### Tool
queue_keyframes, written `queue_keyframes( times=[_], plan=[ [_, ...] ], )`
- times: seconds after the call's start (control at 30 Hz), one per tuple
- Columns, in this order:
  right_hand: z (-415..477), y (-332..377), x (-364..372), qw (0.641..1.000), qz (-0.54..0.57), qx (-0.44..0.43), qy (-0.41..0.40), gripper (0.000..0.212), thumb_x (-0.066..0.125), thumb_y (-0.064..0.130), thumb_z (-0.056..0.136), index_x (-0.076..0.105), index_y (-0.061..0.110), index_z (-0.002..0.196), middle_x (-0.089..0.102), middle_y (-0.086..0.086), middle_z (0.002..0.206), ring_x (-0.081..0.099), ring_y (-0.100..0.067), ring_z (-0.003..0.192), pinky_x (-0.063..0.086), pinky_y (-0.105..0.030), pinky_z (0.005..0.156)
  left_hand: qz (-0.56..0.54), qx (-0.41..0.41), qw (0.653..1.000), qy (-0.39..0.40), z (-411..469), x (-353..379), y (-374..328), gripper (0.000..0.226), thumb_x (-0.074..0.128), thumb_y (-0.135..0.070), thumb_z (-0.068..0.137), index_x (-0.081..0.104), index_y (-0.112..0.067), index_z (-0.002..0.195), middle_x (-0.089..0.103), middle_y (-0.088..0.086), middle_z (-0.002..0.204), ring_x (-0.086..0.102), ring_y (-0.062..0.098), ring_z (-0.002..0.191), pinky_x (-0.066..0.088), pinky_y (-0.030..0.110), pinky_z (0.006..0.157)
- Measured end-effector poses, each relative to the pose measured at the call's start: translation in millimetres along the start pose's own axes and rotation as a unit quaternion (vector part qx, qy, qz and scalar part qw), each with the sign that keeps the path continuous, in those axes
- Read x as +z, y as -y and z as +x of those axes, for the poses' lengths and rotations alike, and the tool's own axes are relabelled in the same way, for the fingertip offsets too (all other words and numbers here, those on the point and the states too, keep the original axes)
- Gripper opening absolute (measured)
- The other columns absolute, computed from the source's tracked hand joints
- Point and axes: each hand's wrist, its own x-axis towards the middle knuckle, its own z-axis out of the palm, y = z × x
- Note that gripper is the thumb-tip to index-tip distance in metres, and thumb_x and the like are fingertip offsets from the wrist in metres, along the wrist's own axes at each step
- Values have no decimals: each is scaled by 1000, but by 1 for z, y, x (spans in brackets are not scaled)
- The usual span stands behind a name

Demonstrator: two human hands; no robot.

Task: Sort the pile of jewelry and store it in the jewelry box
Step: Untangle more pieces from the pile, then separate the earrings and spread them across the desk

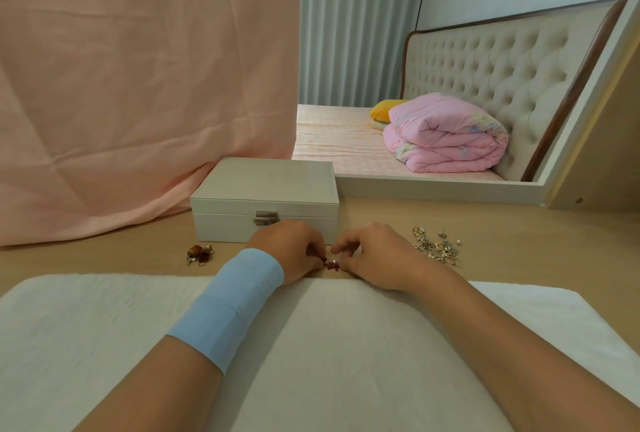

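A white jewelry box (265,201) stands closed on the wooden table, its metal clasp (265,218) facing me. Just in front of it, my left hand (291,251) and my right hand (372,255) meet, and both pinch a small dark red jewelry piece (331,264) with a pale bead, low over the table. A pile of gold and silver jewelry (437,247) lies to the right of my right hand. A smaller cluster of amber and brown pieces (200,254) lies to the left of my left hand.
A white cloth (104,345) covers the near table under my forearms. A pink curtain (138,85) hangs at the back left and touches the table beside the box. A mirror frame (433,187) behind the table reflects a bed with a pink quilt.
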Motion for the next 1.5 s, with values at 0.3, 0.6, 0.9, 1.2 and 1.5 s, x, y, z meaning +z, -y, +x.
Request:
queue_keyframes(
  times=[0.3, 0.6, 0.9, 1.2, 1.5],
  plan=[
    [-2, 5, -4, 998, 38, 0, -45, 26, 70, 23, 88, 73, 33, 111, 72, 14, 94, 64, -5, 85, 51, -27, 83, -21, -16, 1000, 12, -2, -5, 6, 16, 66, -33, 88, 69, -39, 102, 66, -18, 97, 62, 8, 91, 50, 24, 81],
    [-8, -53, -80, 995, 46, 67, -53, 18, 73, 15, 87, 77, 31, 95, 72, 11, 87, 62, 1, 68, 47, -18, 67, -95, 43, 994, -45, 6, -9, -40, 12, 62, -33, 93, 68, -38, 101, 58, -28, 85, 62, 1, 80, 51, 23, 78],
    [-7, -82, -81, 995, 16, 92, -31, 19, 74, 11, 85, 81, 27, 92, 73, 10, 89, 68, -7, 83, 54, -23, 78, -93, 21, 995, -35, 65, 31, -95, 22, 56, -28, 96, 66, -32, 115, 66, -10, 108, 59, 13, 98, 48, 26, 86],
    [-16, -104, -96, 989, 78, 112, -60, 17, 78, 10, 85, 81, 23, 95, 73, 5, 85, 63, -5, 75, 47, -16, 69, -136, -1, 990, -36, 85, 43, -96, 11, 63, -31, 93, 74, -28, 93, 67, -9, 94, 59, 9, 85, 42, 21, 71],
    [-15, -72, -85, 993, 43, 96, 53, 9, 84, 26, 76, 82, 30, 84, 76, 17, 81, 70, -2, 83, 58, -25, 79, -198, -11, 976, -93, 87, 35, -86, 11, 61, -25, 94, 66, -28, 85, 68, -10, 82, 63, 9, 76, 54, 28, 77]
  ],
)
